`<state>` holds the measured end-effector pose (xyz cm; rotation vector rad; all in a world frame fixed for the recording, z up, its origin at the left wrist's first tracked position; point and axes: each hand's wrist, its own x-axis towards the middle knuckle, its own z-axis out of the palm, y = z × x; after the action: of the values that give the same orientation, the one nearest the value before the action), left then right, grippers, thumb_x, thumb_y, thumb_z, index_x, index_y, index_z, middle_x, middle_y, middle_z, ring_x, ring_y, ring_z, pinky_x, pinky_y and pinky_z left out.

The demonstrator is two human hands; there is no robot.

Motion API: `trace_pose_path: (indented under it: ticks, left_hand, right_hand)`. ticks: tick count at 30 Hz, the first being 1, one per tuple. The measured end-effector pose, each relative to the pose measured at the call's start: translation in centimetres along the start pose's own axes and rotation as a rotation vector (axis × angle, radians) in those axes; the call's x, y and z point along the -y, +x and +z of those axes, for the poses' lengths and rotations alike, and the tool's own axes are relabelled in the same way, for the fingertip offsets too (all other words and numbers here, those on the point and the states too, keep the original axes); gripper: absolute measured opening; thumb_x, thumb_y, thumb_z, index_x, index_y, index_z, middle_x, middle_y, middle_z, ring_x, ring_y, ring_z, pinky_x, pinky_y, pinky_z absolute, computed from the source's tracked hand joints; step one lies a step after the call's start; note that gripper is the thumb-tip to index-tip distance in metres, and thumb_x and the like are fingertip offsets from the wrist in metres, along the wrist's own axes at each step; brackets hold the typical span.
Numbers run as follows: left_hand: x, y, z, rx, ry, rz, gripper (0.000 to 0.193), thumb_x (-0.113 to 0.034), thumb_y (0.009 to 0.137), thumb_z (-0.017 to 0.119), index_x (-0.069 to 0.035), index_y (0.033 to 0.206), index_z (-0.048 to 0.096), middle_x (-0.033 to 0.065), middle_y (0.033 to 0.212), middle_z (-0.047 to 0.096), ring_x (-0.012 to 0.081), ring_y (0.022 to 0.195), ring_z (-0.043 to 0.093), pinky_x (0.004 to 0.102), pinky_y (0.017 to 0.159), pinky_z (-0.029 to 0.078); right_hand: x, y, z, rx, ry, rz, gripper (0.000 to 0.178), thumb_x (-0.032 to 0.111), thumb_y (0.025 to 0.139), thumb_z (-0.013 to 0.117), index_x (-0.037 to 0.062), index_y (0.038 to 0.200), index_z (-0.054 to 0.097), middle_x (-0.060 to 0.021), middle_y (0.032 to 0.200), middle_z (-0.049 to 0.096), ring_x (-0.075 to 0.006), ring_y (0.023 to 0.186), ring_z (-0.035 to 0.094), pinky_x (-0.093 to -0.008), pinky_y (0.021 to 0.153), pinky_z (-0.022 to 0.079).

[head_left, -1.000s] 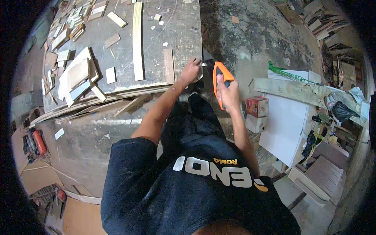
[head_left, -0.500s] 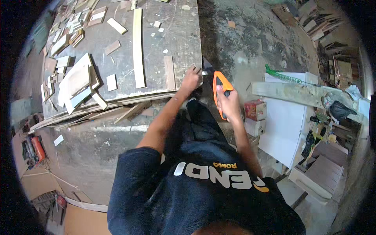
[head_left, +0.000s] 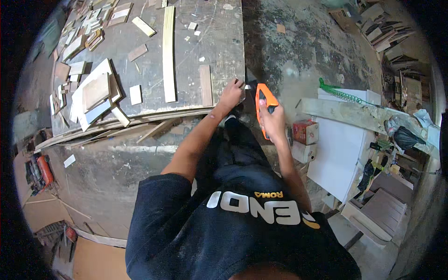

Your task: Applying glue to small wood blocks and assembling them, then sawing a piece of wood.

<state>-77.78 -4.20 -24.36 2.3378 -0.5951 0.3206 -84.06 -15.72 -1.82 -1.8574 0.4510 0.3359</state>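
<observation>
The right hand [head_left: 272, 119] clasps an orange saw [head_left: 262, 88] just right of the left hand [head_left: 232, 94] — its hold unclear — at the bench [head_left: 224, 53] corner.

The light is moderate and rather soft; the white panel [head_left: 336, 154] looks bright. A dark shadow lies along the right edge of the counter [head_left: 186, 74]. Black corners surround the round view, where straight edges bend.
</observation>
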Motion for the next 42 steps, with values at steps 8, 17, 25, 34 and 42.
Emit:
trace_pose_path:
  ticks: [8, 17, 25, 34, 42]
  left_hand:
    - [-0.3, 0.5, 0.0, 0.014, 0.084, 0.031, 0.027, -0.006, 0.073, 0.063, 0.0, 0.099, 0.067, 0.0134, 0.111, 0.058, 0.0331, 0.107, 0.052, 0.0393, 0.094, 0.047]
    - [0.3, 0.4, 0.9, 0.136, 0.083, 0.0, 0.014, -0.005, 0.07, 0.063, 0.001, 0.081, 0.069, 0.0129, 0.11, 0.058, 0.0337, 0.105, 0.054, 0.042, 0.091, 0.048]
    - [-0.2, 0.3, -0.2, 0.098, -0.046, 0.033, 0.022, -0.008, 0.07, 0.068, 0.001, 0.09, 0.067, 0.0123, 0.105, 0.058, 0.0331, 0.102, 0.054, 0.0426, 0.087, 0.049]
    - [0.7, -0.8, 0.8, 0.068, 0.044, 0.064, 0.028, -0.014, 0.075, 0.069, -0.002, 0.1, 0.069, 0.0109, 0.107, 0.059, 0.0317, 0.105, 0.054, 0.0431, 0.087, 0.049]
    - [0.1, -1.1, 1.4, 0.053, 0.023, -0.031, 0.015, -0.014, 0.079, 0.065, -0.001, 0.088, 0.064, 0.0119, 0.103, 0.056, 0.0325, 0.103, 0.055, 0.0436, 0.086, 0.05]
  right_hand:
    - [-0.7, 0.3, -0.7, 0.006, 0.066, 0.018, 0.018, 0.02, 0.097, 0.061, 0.0039, 0.106, 0.059, 0.0032, 0.06, 0.051, -0.0072, 0.043, 0.045, -0.0265, 0.039, 0.036]
    - [-1.9, 0.4, -0.9, -0.023, 0.032, -0.062, 0.023, 0.022, 0.096, 0.062, 0.0033, 0.11, 0.06, 0.0029, 0.061, 0.052, -0.0073, 0.045, 0.046, -0.0266, 0.041, 0.037]
    - [-1.7, 2.2, -0.2, 0.018, 0.034, 0.03, 0.027, 0.021, 0.096, 0.062, 0.0024, 0.116, 0.058, 0.0037, 0.061, 0.05, -0.0071, 0.044, 0.044, -0.0274, 0.039, 0.036]
    - [-3.2, 2.0, 0.9, -0.034, -0.035, -0.186, 0.025, 0.022, 0.095, 0.065, 0.0046, 0.112, 0.06, 0.0013, 0.063, 0.053, -0.0076, 0.043, 0.045, -0.026, 0.04, 0.036]
    - [-2.4, 1.9, 0.4, 0.003, 0.044, 0.033, 0.018, 0.02, 0.097, 0.062, 0.0052, 0.107, 0.06, 0.0033, 0.061, 0.05, -0.0067, 0.043, 0.044, -0.0262, 0.038, 0.035]
